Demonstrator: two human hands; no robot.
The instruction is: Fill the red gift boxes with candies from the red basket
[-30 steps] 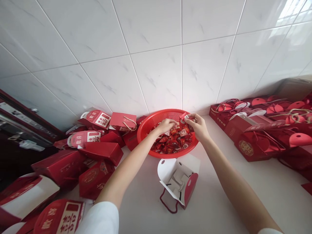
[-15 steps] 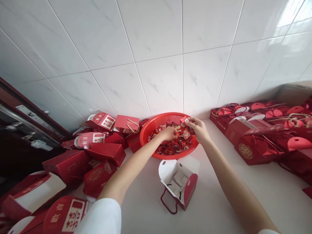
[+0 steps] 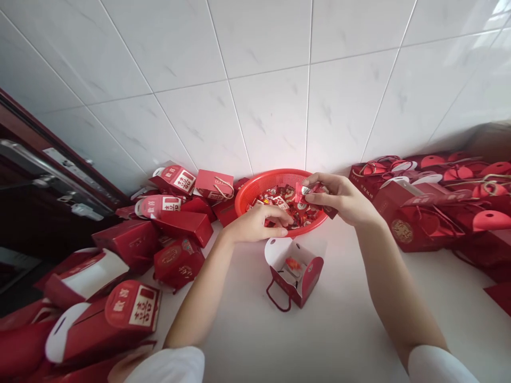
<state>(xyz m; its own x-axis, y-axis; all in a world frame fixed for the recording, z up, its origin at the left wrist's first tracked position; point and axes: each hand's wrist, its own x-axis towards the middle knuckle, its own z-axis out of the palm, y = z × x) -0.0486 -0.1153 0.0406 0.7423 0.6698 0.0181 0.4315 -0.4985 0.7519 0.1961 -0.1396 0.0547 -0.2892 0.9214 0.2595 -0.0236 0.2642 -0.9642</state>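
My right hand (image 3: 344, 198) is closed on red-wrapped candies (image 3: 305, 191), held above the right side of a red plastic basket (image 3: 249, 187). More wrapped candies (image 3: 279, 201) fill the basket. My left hand (image 3: 261, 222) is over the basket's front rim with thumb and fingers apart, nothing visible between them. Just below the hands stands a small red gift box (image 3: 313, 284) with a white inside, its flaps open and its cord handle hanging at the front left. A red-orange candy (image 3: 293, 264) shows inside the box.
Red gift boxes (image 3: 183, 226) are heaped along the left, some folded shut and some open. Several more red boxes (image 3: 411, 223) with cord handles are packed at the right. A white tiled wall (image 3: 271, 117) rises behind the basket. At far left is a dark door with a metal handle (image 3: 85, 211).
My left hand has come out of the basket toward the box and opened; a candy now shows in the box. My right hand has lifted candies clear of the pile.
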